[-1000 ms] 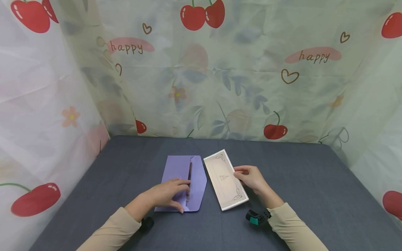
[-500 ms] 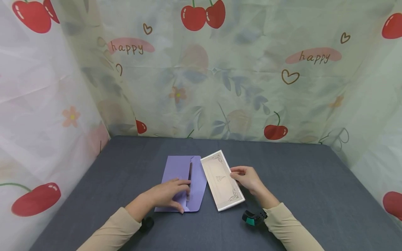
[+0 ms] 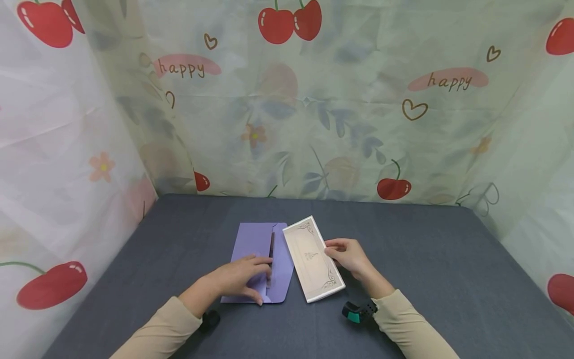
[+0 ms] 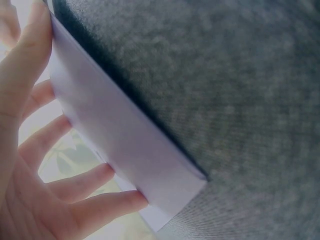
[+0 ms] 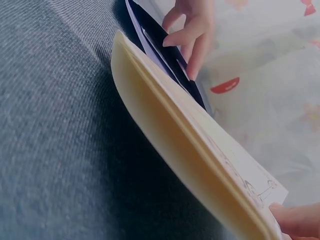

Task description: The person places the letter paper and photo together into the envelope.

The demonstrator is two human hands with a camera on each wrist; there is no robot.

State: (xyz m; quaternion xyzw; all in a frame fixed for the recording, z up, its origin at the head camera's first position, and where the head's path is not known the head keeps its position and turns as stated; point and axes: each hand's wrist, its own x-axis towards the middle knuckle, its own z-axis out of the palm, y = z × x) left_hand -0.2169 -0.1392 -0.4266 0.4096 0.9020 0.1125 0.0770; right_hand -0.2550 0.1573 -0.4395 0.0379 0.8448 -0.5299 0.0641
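A purple envelope (image 3: 253,242) lies on the table with its flap (image 3: 280,274) folded out to the right. My left hand (image 3: 242,275) rests on it, fingers spread and fingertips at the edge of the slit. In the right wrist view the envelope's mouth gapes dark beneath those fingers. My right hand (image 3: 354,257) pinches the right long edge of a cream folded card (image 3: 309,264) with scroll ornaments at two corners. The card is tilted, its upper left corner overlapping the flap. Its layered folded edge (image 5: 175,120) shows in the right wrist view.
A dark grey cloth covers the table (image 3: 417,259). Behind and at both sides hangs a patterned curtain (image 3: 350,99) with cherries and hearts. A black and teal strap (image 3: 356,312) sits at my right wrist, and a black piece (image 3: 210,320) at my left.
My right hand has moved the card leftward, so its upper corner now overlaps the envelope's flap. The left hand and the envelope have stayed put.
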